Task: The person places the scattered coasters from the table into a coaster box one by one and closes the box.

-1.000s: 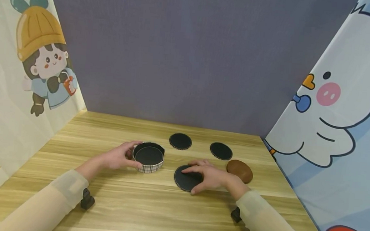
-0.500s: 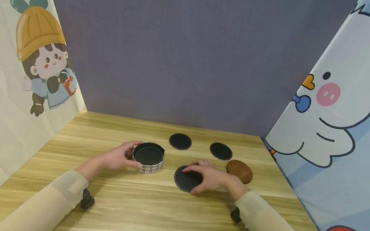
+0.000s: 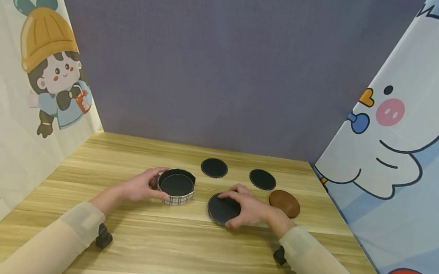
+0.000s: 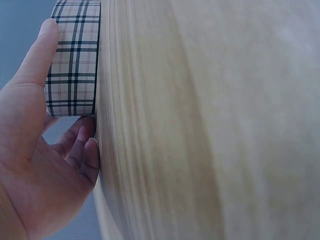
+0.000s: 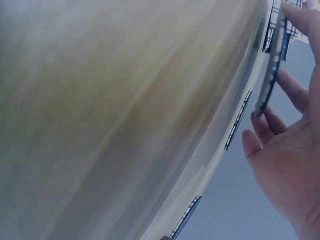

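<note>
A round plaid coaster holder (image 3: 177,200) with a black inside stands on the table. My left hand (image 3: 141,185) grips its left side, the thumb along the plaid wall (image 4: 75,60) in the left wrist view and the fingers round the back. To the right, my right hand (image 3: 250,209) holds a black round coaster (image 3: 220,210) by its edge, between thumb and fingers. In the right wrist view the coaster (image 5: 272,72) is tilted and raised off the tabletop. The hand covers its right part in the head view.
Two more black round coasters, one (image 3: 214,167) behind the holder and one (image 3: 263,179) farther right, lie flat at the back. A smooth brown oval object (image 3: 284,203) sits beside my right wrist. A grey panel (image 3: 216,69) rises behind the wooden table (image 3: 158,251), with printed curtains either side.
My right fingers have closed on the coaster's edge and its far side has come up a little off the table. The left hand and the holder have stayed put.
</note>
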`<state>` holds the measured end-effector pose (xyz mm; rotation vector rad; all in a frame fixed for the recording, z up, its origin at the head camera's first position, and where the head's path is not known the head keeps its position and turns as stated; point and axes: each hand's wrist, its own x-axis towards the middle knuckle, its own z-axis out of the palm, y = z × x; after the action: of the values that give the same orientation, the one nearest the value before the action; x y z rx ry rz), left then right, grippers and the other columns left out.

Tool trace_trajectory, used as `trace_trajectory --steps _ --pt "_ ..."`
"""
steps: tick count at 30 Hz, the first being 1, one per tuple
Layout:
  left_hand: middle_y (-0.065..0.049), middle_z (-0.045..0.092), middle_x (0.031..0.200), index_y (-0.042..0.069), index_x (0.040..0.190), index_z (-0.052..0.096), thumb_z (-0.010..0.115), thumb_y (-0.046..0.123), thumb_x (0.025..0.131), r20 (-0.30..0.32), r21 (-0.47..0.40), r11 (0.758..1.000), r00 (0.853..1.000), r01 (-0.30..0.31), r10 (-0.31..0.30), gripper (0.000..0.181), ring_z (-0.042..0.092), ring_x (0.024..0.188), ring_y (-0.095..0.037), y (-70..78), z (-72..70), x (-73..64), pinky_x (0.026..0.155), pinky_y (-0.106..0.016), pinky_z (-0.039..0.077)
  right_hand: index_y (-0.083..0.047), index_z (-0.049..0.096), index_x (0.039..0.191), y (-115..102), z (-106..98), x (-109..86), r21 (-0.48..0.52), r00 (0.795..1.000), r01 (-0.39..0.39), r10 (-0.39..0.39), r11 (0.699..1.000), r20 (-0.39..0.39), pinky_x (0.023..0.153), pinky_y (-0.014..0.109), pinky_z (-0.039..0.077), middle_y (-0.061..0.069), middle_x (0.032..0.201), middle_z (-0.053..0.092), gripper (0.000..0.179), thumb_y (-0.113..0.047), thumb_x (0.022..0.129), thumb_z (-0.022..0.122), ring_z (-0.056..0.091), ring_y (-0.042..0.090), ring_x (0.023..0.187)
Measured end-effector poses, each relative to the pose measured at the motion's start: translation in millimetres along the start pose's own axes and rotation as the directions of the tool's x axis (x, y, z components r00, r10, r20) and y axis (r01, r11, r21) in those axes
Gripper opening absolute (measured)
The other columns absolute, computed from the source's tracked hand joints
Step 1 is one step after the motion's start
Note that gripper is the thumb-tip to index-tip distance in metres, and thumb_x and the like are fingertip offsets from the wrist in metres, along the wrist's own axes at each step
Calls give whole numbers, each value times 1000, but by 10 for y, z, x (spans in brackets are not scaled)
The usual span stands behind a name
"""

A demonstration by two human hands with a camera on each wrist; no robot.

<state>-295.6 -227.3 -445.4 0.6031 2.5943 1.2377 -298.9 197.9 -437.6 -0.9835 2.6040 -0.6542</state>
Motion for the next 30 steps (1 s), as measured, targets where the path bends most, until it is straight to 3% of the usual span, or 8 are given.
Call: trace_trajectory --steps 11,30 --pt "-25 57 131 3 173 25 92 32 92 0 -6 1000 1000 1 -1 109 61 101 -25 11 -1 -4 79 -37 56 -38 55 159 -38 -15 75 -21 991 41 -44 999 -127 110 52 39 2 150 44 88 -42 79 92 37 26 138" --pt "-27 53 136 4 172 27 93 34 91 -15 4 1000 1000 8 -8 110 61 107 -28 8 4 -6 84 -39 55 -34 55 162 -243 -61 444 -34 981 71 -76 997 -179 114 54 34 6 150 45 91 -46 79 90 39 29 139"
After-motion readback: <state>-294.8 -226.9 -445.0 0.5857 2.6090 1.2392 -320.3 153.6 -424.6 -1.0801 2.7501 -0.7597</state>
